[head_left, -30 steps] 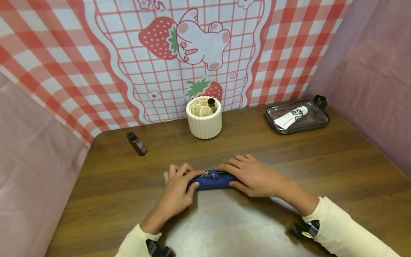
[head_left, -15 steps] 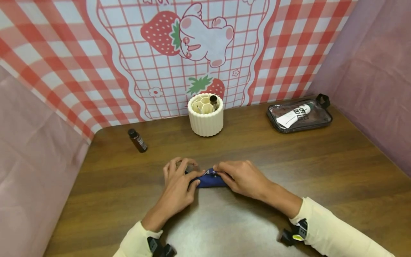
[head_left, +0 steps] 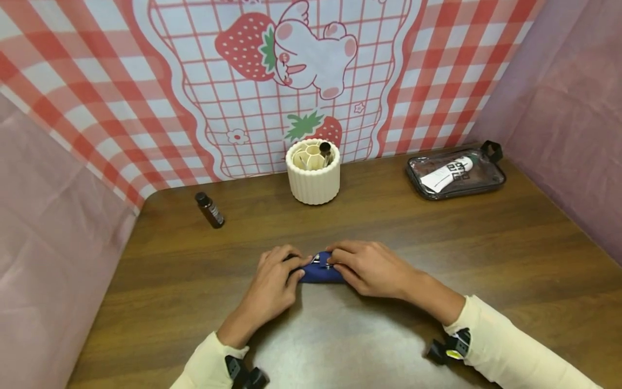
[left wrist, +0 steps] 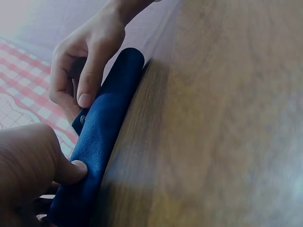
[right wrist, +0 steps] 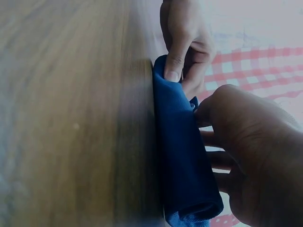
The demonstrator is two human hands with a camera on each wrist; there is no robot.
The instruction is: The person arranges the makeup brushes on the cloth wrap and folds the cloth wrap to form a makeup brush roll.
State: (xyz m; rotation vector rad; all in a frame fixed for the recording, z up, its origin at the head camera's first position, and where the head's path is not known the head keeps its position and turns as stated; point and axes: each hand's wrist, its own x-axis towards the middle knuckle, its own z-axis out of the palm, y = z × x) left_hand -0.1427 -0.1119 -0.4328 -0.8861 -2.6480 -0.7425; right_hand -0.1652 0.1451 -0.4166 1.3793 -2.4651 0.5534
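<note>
A blue rolled-up pouch [head_left: 320,276] lies crosswise on the wooden table, right in front of the person. Its left end is held by my left hand [head_left: 273,280], thumb on the near side and fingers over the top. At the middle, my right hand [head_left: 381,270] pinches a short blue flap [head_left: 323,258] between thumb and fingers. A metal snap [left wrist: 83,119] shows on that flap in the left wrist view. The coiled right end of the roll [right wrist: 196,210] appears in the right wrist view. Some shiny metal beside the flap is too small to identify.
Behind the hands stands a cream ribbed holder [head_left: 313,187] with a dark-tipped brush [head_left: 325,148] in it. A small dark bottle [head_left: 210,209] is at back left. At back right lies a clear black-edged case [head_left: 486,182] containing a white tube [head_left: 444,177].
My right hand has shifted left from the pouch's right end to its middle and now pinches the flap. My left hand stays on the left end, its fingers drawn in closer.
</note>
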